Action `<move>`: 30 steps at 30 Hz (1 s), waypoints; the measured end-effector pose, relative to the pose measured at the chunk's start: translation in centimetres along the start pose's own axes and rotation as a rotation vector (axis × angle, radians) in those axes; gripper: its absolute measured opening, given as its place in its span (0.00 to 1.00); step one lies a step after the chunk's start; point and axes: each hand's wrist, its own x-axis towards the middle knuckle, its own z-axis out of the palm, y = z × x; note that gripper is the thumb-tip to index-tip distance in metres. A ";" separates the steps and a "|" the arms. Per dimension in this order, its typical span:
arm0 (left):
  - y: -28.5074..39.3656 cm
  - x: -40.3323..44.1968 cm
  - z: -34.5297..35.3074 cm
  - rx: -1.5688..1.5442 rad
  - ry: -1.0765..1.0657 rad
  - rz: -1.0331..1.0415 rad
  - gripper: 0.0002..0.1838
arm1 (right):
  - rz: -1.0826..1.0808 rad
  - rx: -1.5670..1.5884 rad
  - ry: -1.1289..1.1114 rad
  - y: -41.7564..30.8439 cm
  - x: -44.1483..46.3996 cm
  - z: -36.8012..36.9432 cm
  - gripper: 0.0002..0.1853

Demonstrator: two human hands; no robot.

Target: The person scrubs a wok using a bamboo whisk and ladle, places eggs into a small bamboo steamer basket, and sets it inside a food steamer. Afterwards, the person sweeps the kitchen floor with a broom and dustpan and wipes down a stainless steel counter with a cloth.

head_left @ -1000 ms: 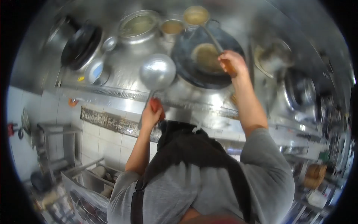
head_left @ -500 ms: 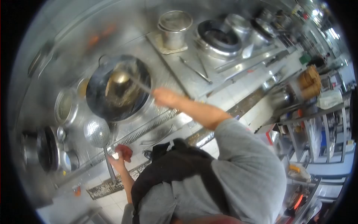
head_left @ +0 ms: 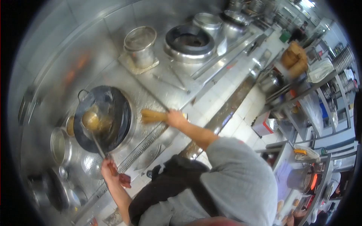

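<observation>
My left hand (head_left: 109, 169) is closed around the handle of a ladle (head_left: 90, 119), whose bowl sits in the black wok (head_left: 122, 130). Brownish, wet-looking contents show inside the wok. A dark red cloth (head_left: 125, 180) is bunched at the same hand. Right of the wok, over the steel counter, my right hand (head_left: 176, 118) grips a bamboo wok brush (head_left: 152, 116) with its bristles pointing left. Below the wok lies a perforated skimmer (head_left: 92, 165), partly hidden by the ladle handle and my left hand.
A steel pot (head_left: 59, 147) stands left of the wok. Farther back are a pot with a strainer on top (head_left: 140, 43) and another burner ring (head_left: 190, 41). A grated drain channel (head_left: 141, 147) runs along the counter front. Shelves (head_left: 313, 101) stand at the right.
The ladle has passed from my right hand to my left. The skimmer has left my left hand and lies on the counter. My right hand has picked up the wok brush.
</observation>
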 end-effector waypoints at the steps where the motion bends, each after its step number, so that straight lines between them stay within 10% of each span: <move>1: 0.1 -0.6 0.1 0.183 0.086 0.125 0.10 | 0.012 -0.065 -0.101 1.9 -0.7 1.0 0.16; 4: -3.3 5.2 -7.2 0.602 0.183 0.346 0.30 | 0.009 -0.210 -0.152 4.5 -1.2 3.6 0.23; 14: 8.2 -4.5 -2.5 0.186 -0.156 -0.219 0.17 | 0.134 0.193 -0.389 3.8 -1.5 0.6 0.43; 19: 11.7 -3.8 -5.7 1.602 -0.186 0.270 0.10 | 0.299 0.633 -0.109 -1.5 -2.6 -1.9 0.38; 23: 11.3 -1.8 -9.9 1.879 -0.145 0.690 0.09 | 0.025 0.664 0.077 -8.2 3.0 -3.2 0.36; 30: 18.7 -3.9 -7.4 1.922 -0.010 0.324 0.14 | -0.489 0.072 -0.219 -25.8 15.3 -5.7 0.26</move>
